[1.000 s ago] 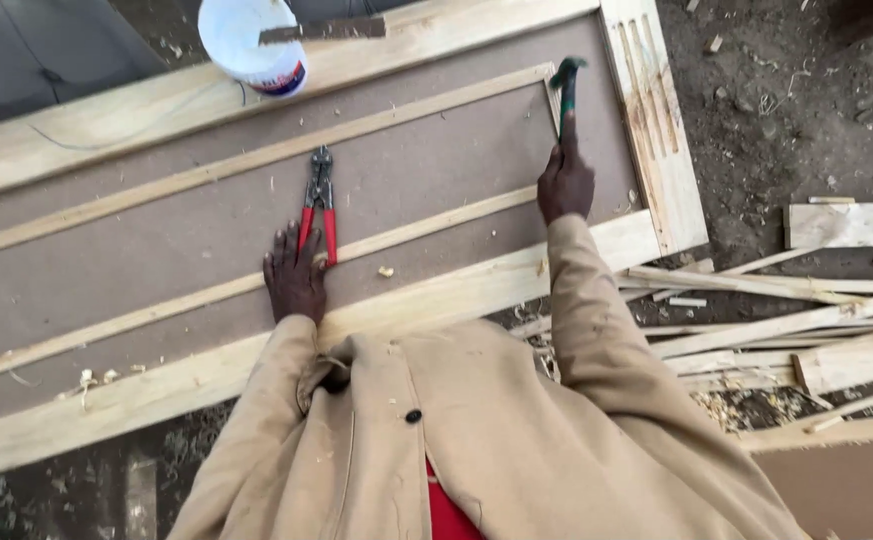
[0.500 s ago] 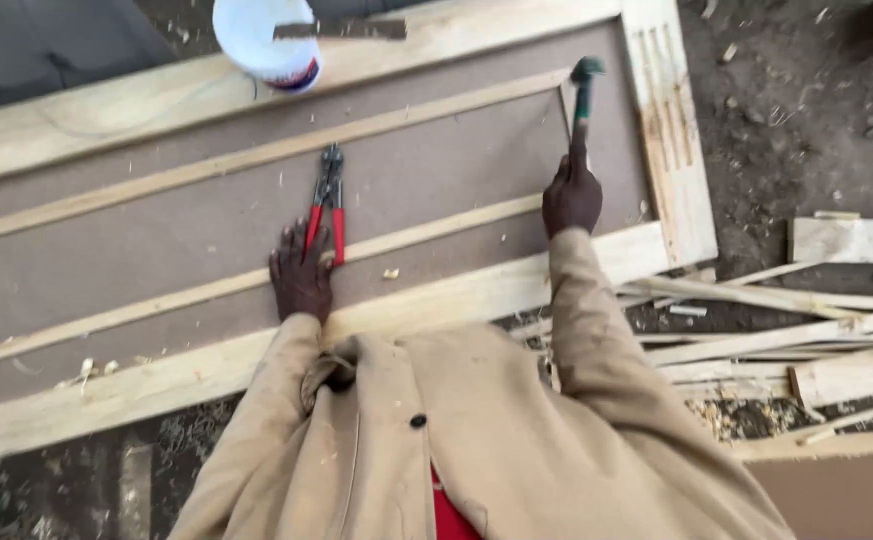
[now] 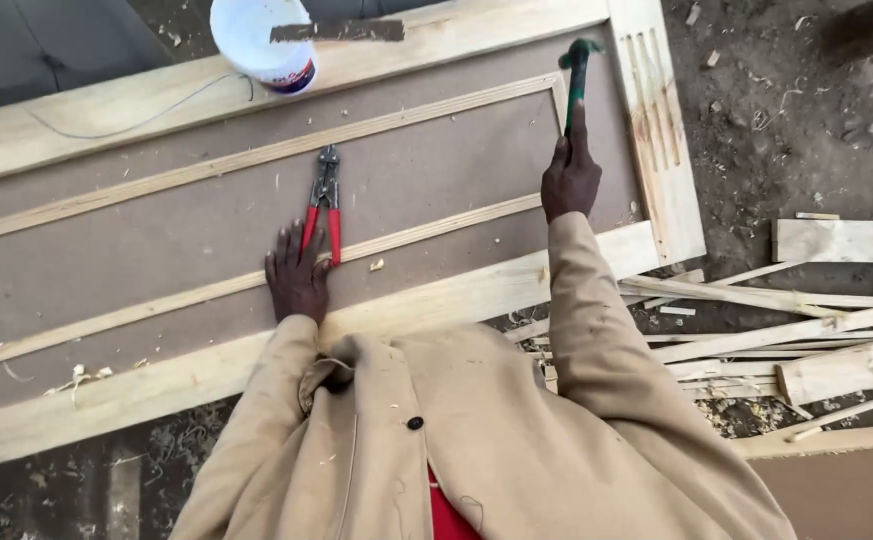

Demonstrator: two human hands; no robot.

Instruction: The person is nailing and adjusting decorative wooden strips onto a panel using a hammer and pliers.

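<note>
Right hand [image 3: 570, 180] fisted round green-handled hammer [image 3: 578, 80], head raised at upper right corner of inner trim | left hand [image 3: 297, 275] flat, fingers spread, pressing lower trim strip [image 3: 437, 228] beside red-handled pincers [image 3: 325, 200] | door panel [image 3: 157, 230]: trim strips laid, corner nailing apparently unfinished.

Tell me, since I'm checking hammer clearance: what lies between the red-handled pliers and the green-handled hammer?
Head view: only bare brown board panel between red-handled pliers and green-handled hammer.
</note>
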